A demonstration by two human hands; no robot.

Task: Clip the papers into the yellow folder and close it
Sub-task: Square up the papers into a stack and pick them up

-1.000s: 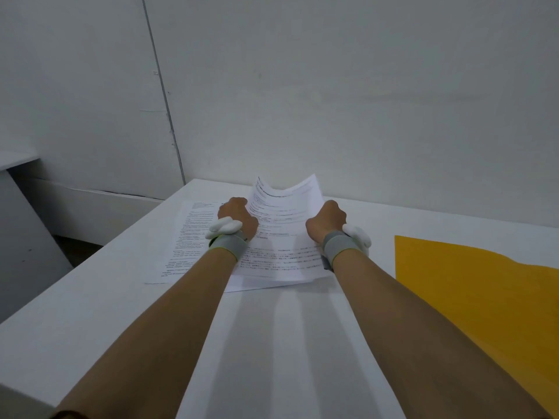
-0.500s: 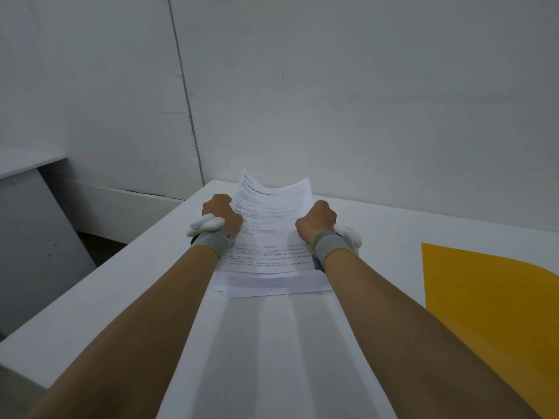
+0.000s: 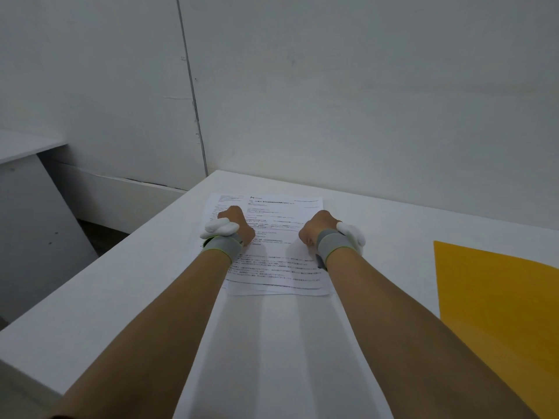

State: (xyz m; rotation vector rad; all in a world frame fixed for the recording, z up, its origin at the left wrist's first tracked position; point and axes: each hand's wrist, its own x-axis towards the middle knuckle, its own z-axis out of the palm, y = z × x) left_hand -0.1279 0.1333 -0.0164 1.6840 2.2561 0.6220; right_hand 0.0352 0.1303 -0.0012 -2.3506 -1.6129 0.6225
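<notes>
1. Two bare forearms reach forward from the bottom edge over a white table [image 3: 121, 297], each ending in a grey wristband with a white lump strapped to it.
2. At the right, the yellow folder [image 3: 496, 303] lies flat on the table, closed or nearly so, well apart from the sheets and touched by neither hand.
3. Between the arms lie the papers [image 3: 278, 267], a small stack of printed sheets flat on the table, their near edges slightly out of line so that lower sheets peek out.
4. Left hand [image 3: 236, 225] rests on the stack's left side, curled into a loose fist; its fingers are tucked out of sight, so I cannot tell whether they pinch the sheets.
5. Right hand [image 3: 317, 229] sits on the stack's right side, likewise curled with knuckles up; its fingertips are hidden and its grip cannot be told.
6. Beyond the table stands a plain pale wall [image 3: 363, 101] with a vertical seam.
</notes>
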